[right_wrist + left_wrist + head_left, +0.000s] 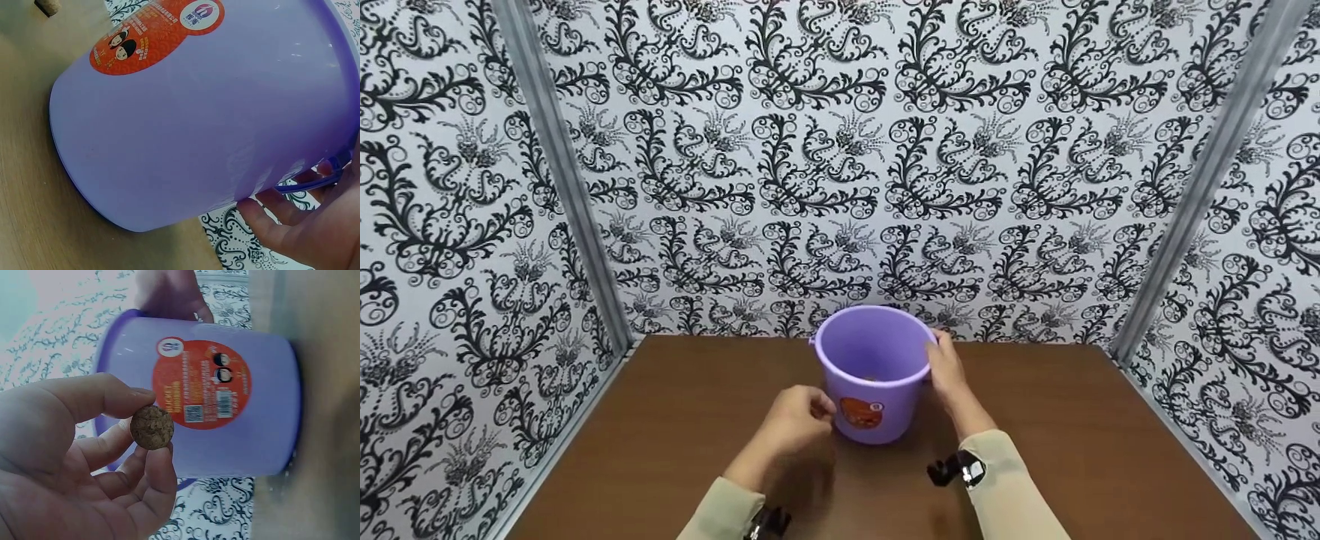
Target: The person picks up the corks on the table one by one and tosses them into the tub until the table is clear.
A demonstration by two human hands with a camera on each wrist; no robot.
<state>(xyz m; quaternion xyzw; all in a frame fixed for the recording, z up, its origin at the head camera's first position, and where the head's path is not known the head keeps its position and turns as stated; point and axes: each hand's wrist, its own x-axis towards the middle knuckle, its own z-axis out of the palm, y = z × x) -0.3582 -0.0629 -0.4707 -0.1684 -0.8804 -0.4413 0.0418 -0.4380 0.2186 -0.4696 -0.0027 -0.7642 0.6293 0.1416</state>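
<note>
A purple plastic bucket (877, 405) stands upright on the brown table, an orange-red label (202, 382) on its side. My right hand (949, 367) grips the bucket's right side at the rim; in the right wrist view, fingers of that right hand (315, 219) lie against the outer wall near the purple handle (309, 184). Between thumb and fingertips my left hand (107, 450) pinches a cork (152, 427), its round speckled end facing the camera. In the head view the left hand (795, 416) is at the bucket's front left. Something small and tan (870, 379) shows inside the bucket, too little to identify.
The brown wooden table (697, 420) extends around the bucket. Behind it and at both sides stand walls (825, 165) with black scroll patterns on white, joined by grey metal posts (570, 180). Dark wrist-worn devices (960, 469) sit at both cuffs.
</note>
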